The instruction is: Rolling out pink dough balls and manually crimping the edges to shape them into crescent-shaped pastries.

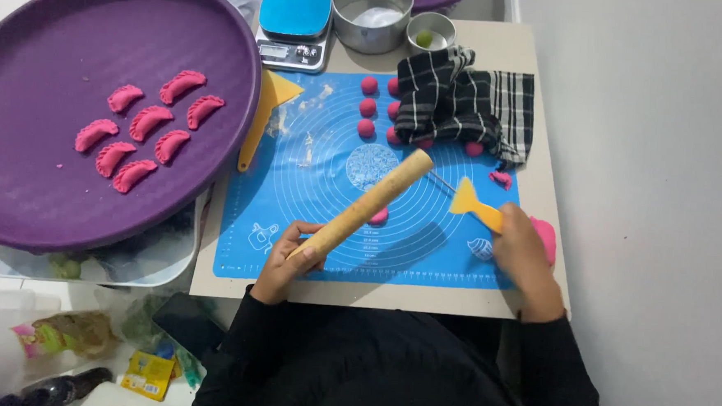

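Note:
My left hand grips the near end of a wooden rolling pin, which tilts up over the blue baking mat. A small pink dough piece lies on the mat under the pin. My right hand holds a yellow scraper by its handle at the mat's right edge, with a pink dough lump beside the hand. Several pink dough balls sit at the mat's far side, partly under a black checked cloth.
A large purple tray at the left holds several pink crescent dumplings. A second yellow scraper, a kitchen scale, a metal pan and a small metal cup stand behind the mat. Packets lie on the floor at lower left.

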